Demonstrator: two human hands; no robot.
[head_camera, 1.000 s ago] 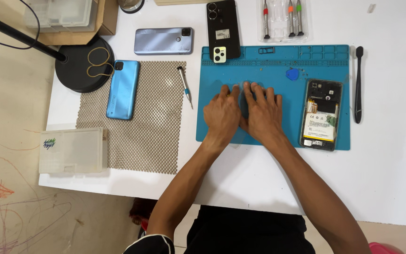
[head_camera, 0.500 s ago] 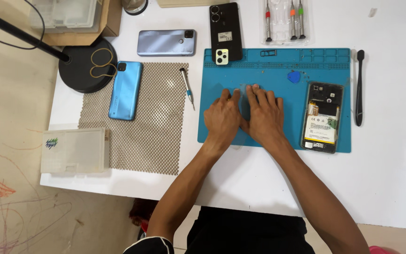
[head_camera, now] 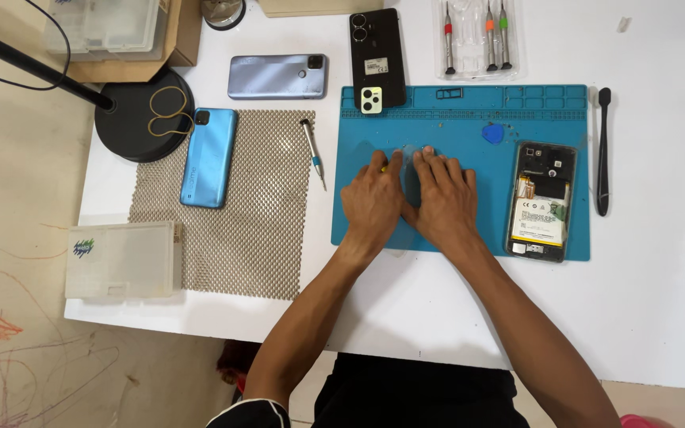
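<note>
My left hand (head_camera: 372, 202) and my right hand (head_camera: 443, 198) lie side by side on the blue work mat (head_camera: 469, 111), palms down. They press on a flat grey-blue piece (head_camera: 411, 181) that shows only in the gap between them; its shape is mostly hidden. A small yellow bit (head_camera: 383, 168) peeks out by my left forefinger. To the right of my right hand, an opened phone (head_camera: 542, 202) with its back off lies on the mat, showing the battery. A blue pick (head_camera: 493, 133) rests above my right hand.
A light blue phone (head_camera: 208, 157) and a small screwdriver (head_camera: 312, 150) lie on a mesh pad (head_camera: 247, 238). A silver-blue phone (head_camera: 277, 76), a black phone (head_camera: 376, 49), a screwdriver set (head_camera: 477, 36), a black spudger (head_camera: 602, 150), a lamp base (head_camera: 140, 119) and a clear box (head_camera: 120, 260) surround the mat.
Both hands stay pressed on the same spot of the mat, with only slight finger shifts. The view has drifted a little.
</note>
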